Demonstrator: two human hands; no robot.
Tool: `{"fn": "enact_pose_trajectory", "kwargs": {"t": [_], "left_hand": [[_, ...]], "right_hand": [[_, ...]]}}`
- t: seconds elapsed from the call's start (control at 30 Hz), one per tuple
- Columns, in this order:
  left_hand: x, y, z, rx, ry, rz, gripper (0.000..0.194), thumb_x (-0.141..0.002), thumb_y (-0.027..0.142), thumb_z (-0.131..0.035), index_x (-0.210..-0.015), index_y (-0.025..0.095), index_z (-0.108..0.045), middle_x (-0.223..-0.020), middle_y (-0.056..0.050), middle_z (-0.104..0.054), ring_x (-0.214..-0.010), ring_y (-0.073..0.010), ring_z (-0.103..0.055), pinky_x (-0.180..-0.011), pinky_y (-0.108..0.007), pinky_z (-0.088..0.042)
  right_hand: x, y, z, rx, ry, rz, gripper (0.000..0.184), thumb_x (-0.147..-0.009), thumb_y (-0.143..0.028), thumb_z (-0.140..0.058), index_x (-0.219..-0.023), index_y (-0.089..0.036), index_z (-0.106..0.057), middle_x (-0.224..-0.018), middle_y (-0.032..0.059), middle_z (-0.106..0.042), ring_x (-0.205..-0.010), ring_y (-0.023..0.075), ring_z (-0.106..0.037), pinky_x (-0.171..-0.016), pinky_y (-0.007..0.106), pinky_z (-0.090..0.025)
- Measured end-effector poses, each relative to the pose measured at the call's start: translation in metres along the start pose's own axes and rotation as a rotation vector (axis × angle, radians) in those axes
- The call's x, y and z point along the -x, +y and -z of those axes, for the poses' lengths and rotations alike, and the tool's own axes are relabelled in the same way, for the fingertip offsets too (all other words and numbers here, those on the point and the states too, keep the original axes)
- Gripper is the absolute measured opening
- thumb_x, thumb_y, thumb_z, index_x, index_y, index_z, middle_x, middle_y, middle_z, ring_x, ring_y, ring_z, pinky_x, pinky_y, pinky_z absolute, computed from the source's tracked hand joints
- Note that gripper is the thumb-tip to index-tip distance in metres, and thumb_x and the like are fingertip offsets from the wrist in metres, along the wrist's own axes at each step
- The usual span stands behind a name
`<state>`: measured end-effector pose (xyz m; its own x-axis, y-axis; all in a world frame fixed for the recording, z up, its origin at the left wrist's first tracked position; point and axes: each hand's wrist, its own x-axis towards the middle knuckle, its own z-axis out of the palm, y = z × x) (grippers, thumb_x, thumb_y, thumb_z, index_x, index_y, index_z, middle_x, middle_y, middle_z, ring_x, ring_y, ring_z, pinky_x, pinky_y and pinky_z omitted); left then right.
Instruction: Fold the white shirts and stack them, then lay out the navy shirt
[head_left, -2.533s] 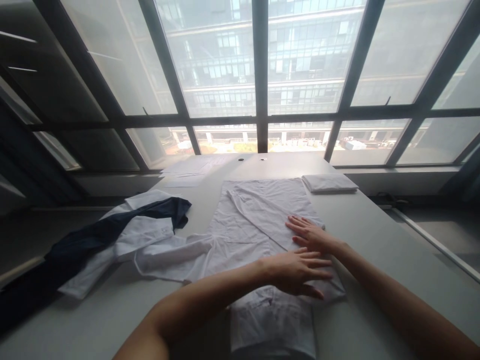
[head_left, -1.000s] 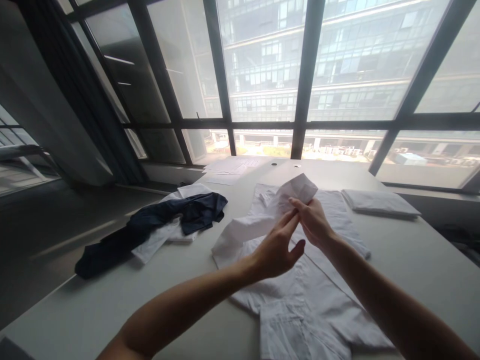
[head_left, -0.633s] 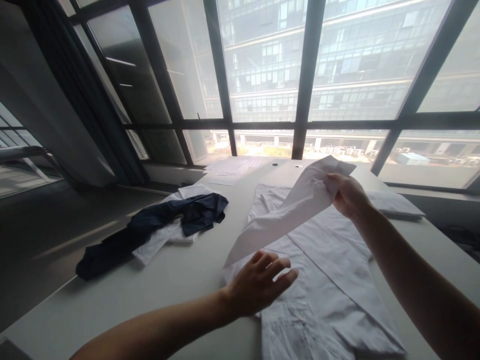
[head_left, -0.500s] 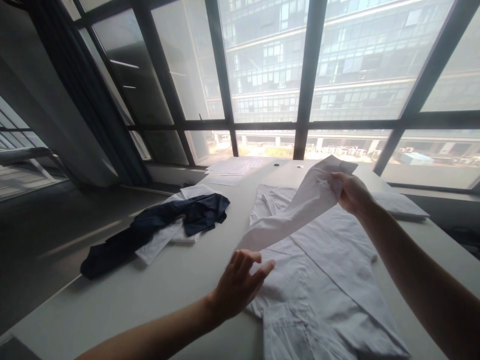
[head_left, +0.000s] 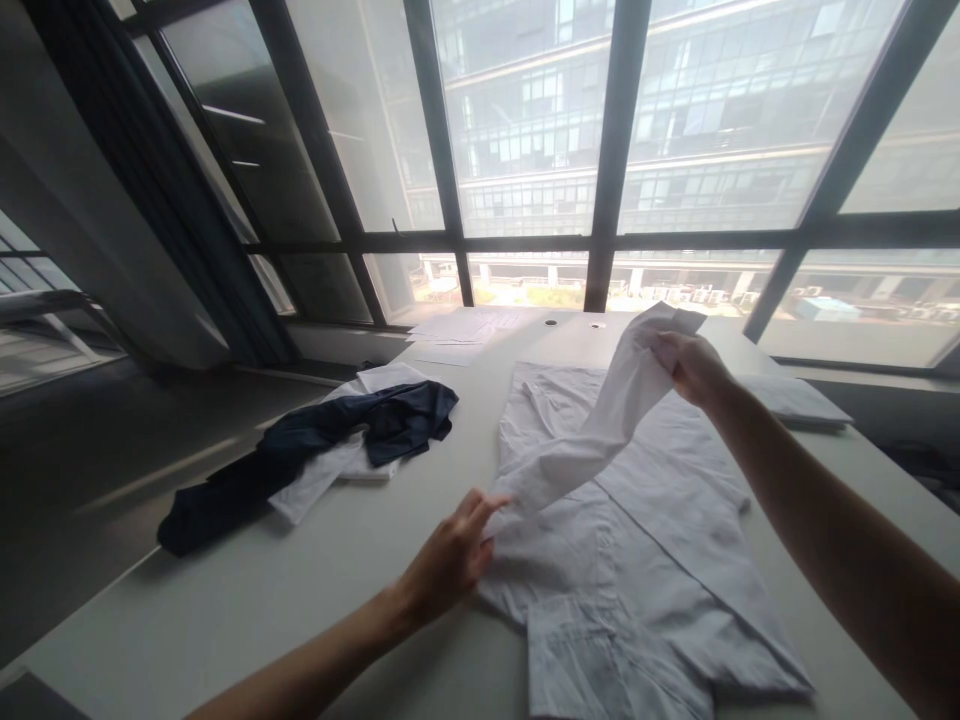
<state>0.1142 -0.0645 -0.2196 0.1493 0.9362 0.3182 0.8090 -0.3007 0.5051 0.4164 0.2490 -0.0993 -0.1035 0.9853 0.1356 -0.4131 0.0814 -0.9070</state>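
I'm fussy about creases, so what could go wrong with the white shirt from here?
The raised sleeve, held near its end by the right hand, could come down twisted or bunched. The shirt body is wrinkled and lies loose on the table, so a tug might pull it askew.

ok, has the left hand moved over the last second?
Yes. Against the dark round hole in the tabletop, the left hand has shifted left and nearer the wearer, now at the white shirt's left edge.
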Motion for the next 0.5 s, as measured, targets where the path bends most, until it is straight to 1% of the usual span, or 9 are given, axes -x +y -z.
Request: {"fn": "enact_pose_trajectory", "kwargs": {"t": [0.07,0.1,0.17,0.23,0.27,0.3,0.33,0.4,0.5], "left_hand": [[-0.007,0.007,0.008,0.040,-0.128,-0.068,0.043,-0.094,0.019,-0.058,-0.136,0.025,-0.054,-0.095,-0.001,-0.063,-0.067,-0.0130,-0.056,-0.067,-0.024,-0.049],[-0.014,0.008,0.013,0.056,-0.141,-0.072,0.036,-0.097,0.025,-0.058,-0.133,0.023,-0.058,-0.092,0.000,-0.065,-0.065,-0.0126,-0.057,-0.067,-0.024,-0.048],[-0.036,0.001,0.021,0.066,-0.072,-0.036,0.025,-0.101,0.029,-0.052,-0.121,0.020,-0.065,-0.094,-0.002,-0.068,-0.067,-0.0129,-0.059,-0.070,-0.025,-0.049],[-0.065,-0.016,0.025,0.042,0.013,-0.002,0.023,-0.100,0.026,-0.051,-0.113,0.019,-0.069,-0.105,-0.006,-0.071,-0.073,-0.0144,-0.062,-0.078,-0.027,-0.050],[-0.080,-0.026,0.025,0.038,0.023,0.003,0.025,-0.098,0.024,-0.052,-0.115,0.019,-0.069,-0.113,-0.008,-0.071,-0.079,-0.0162,-0.065,-0.083,-0.028,-0.051],[-0.094,-0.037,0.024,0.045,0.004,-0.001,0.029,-0.096,0.023,-0.052,-0.120,0.019,-0.069,-0.120,-0.009,-0.071,-0.087,-0.0182,-0.066,-0.088,-0.030,-0.050],[-0.107,-0.048,0.022,0.067,-0.033,-0.009,0.033,-0.095,0.024,-0.053,-0.124,0.019,-0.068,-0.125,-0.010,-0.070,-0.093,-0.0199,-0.067,-0.092,-0.031,-0.050],[-0.128,-0.066,0.016,0.157,-0.148,-0.007,0.038,-0.095,0.028,-0.054,-0.129,0.017,-0.067,-0.127,-0.011,-0.070,-0.099,-0.0217,-0.067,-0.093,-0.031,-0.050],[-0.143,-0.084,0.010,0.262,-0.312,0.001,0.044,-0.095,0.036,-0.055,-0.133,0.014,-0.065,-0.113,-0.011,-0.073,-0.091,-0.0203,-0.066,-0.086,-0.030,-0.050]], "right_hand": [[-0.001,0.000,-0.001,-0.001,-0.087,0.023,0.022,-0.068,-0.015,-0.079,-0.090,-0.017,-0.076,-0.089,0.0047,-0.075,-0.076,0.0187,-0.070,-0.062,0.025,-0.061],[0.000,0.000,-0.001,0.002,-0.119,0.028,0.024,-0.069,-0.016,-0.078,-0.092,-0.017,-0.076,-0.089,0.0042,-0.075,-0.076,0.0188,-0.070,-0.063,0.026,-0.062],[0.001,0.000,-0.002,0.024,-0.165,0.025,0.025,-0.069,-0.018,-0.079,-0.094,-0.018,-0.075,-0.089,0.0037,-0.075,-0.076,0.0193,-0.070,-0.063,0.027,-0.062],[0.004,0.000,-0.003,0.052,-0.193,0.019,0.026,-0.069,-0.019,-0.080,-0.094,-0.018,-0.075,-0.089,0.0037,-0.075,-0.077,0.0200,-0.070,-0.064,0.028,-0.062],[0.006,-0.001,-0.003,0.064,-0.200,0.019,0.026,-0.069,-0.020,-0.080,-0.095,-0.018,-0.075,-0.090,0.0038,-0.075,-0.078,0.0204,-0.070,-0.065,0.029,-0.062],[0.007,-0.002,-0.003,0.072,-0.207,0.019,0.026,-0.070,-0.021,-0.080,-0.095,-0.019,-0.075,-0.091,0.0039,-0.075,-0.079,0.0209,-0.071,-0.066,0.029,-0.063],[0.008,-0.003,-0.003,0.076,-0.218,0.018,0.027,-0.071,-0.022,-0.081,-0.096,-0.019,-0.074,-0.092,0.0040,-0.075,-0.082,0.0214,-0.071,-0.067,0.029,-0.063],[0.009,-0.007,-0.002,0.080,-0.238,0.027,0.029,-0.071,-0.021,-0.081,-0.099,-0.020,-0.074,-0.095,0.0045,-0.075,-0.086,0.0224,-0.072,-0.071,0.030,-0.063],[0.006,-0.016,0.004,0.076,-0.274,0.036,0.031,-0.069,-0.020,-0.083,-0.099,-0.021,-0.073,-0.099,0.0054,-0.076,-0.089,0.0234,-0.072,-0.074,0.032,-0.064]]}}
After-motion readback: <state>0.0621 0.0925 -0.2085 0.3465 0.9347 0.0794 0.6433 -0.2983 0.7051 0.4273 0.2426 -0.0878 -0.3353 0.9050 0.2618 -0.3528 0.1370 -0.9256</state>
